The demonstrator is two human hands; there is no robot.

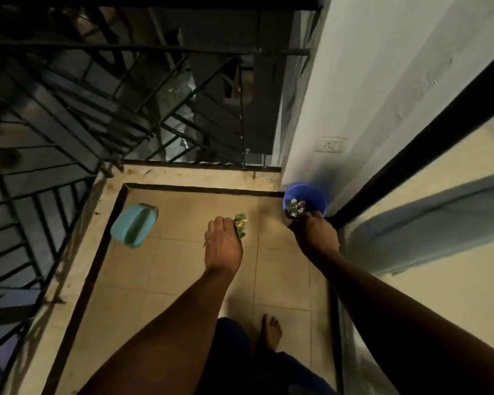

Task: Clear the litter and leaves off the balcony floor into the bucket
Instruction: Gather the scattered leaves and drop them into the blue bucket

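Observation:
A blue bucket (pixel 311 193) stands on the tiled balcony floor (pixel 183 269) at the far right corner by the white wall, with leaves and litter (pixel 296 208) inside. My right hand (pixel 315 233) grips the bucket's near rim. My left hand (pixel 223 246) is held over the middle of the floor, fingers closed on a bunch of green leaves and litter (pixel 241 226), a short way left of the bucket.
A light blue dustpan-like thing (pixel 134 225) lies on the floor at the left. A black metal railing (pixel 111 109) runs along the left and far sides. A dark door frame (pixel 411 141) and wall socket (pixel 330 144) are on the right. My bare foot (pixel 270 333) stands near the bottom.

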